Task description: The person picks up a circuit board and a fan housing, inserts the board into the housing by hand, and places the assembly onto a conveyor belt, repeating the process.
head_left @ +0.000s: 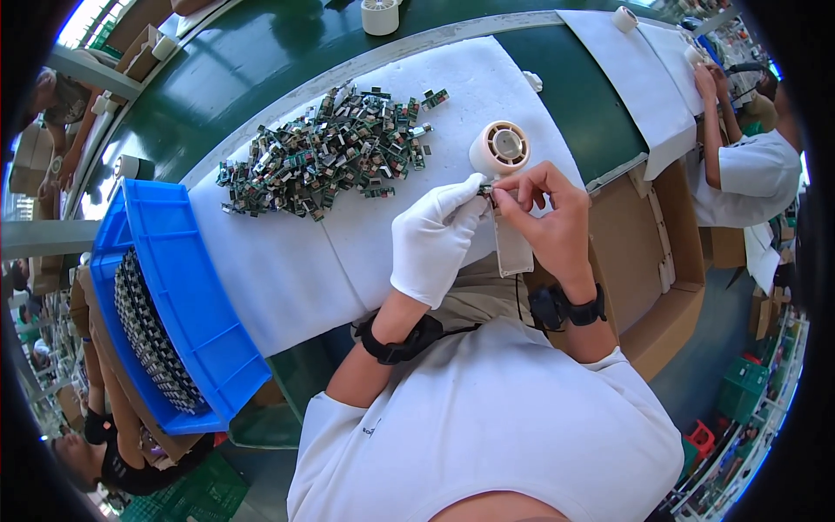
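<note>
My left hand (432, 239), in a white glove, is closed with thumb and fingertips on a small circuit board (485, 188). From the other side my bare right hand (550, 213) pinches at the same board; my fingers cover most of it. Just beyond my fingertips is a cream round housing (500, 148) with a spoked opening. A pale flat rectangular piece (513, 248) shows below my hands; whether it joins the housing is hidden. A big heap of small green circuit boards (330, 148) lies on the white foam sheet (417, 87) to the far left of my hands.
A blue plastic bin (196, 304) on the left holds rows of dark metallic parts (152, 335). At the right stands an open cardboard box (631, 252). The green conveyor (287, 52) runs past the far side, with a white cylinder (380, 16) on it. Co-workers sit on both sides.
</note>
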Demonstrator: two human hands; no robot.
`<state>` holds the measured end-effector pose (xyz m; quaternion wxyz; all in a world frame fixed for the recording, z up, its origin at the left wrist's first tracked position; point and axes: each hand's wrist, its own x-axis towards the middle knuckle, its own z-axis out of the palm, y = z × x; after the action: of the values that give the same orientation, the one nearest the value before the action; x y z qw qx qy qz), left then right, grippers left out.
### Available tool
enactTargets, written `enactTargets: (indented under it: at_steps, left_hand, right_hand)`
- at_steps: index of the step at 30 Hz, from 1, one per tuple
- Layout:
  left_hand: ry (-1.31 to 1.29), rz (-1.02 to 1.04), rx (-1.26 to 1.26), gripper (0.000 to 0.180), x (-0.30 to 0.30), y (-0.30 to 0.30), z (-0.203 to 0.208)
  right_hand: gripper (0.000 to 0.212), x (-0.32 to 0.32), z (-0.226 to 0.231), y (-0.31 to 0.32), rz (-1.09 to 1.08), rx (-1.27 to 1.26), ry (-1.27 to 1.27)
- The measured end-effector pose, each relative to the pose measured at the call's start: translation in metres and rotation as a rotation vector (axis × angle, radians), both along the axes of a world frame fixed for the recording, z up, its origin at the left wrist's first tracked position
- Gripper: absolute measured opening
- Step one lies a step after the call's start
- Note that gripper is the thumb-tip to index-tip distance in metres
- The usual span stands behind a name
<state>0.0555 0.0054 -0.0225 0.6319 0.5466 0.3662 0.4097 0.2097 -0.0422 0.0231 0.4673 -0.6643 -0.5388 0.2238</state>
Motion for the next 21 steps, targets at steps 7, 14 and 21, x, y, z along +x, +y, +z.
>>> enactTargets:
  at_steps: [7,14,21]
  left_hand:
    - [0.233,0.19,0.564,0.032,0.0,-0.008,0.001]
    - [0.279,0.254,0.661,0.039,-0.002,-0.016,0.003]
    - [0.343,0.267,0.72,0.045,-0.003,-0.014,0.0]
  right_hand:
    - [0.023,-0.007,-0.015,-0.006,-0.063,0.032,0.118]
    - [0.024,-0.019,-0.022,-0.006,-0.096,0.08,0.383]
    - [0.027,-0.019,-0.022,-0.001,-0.126,0.042,0.408]
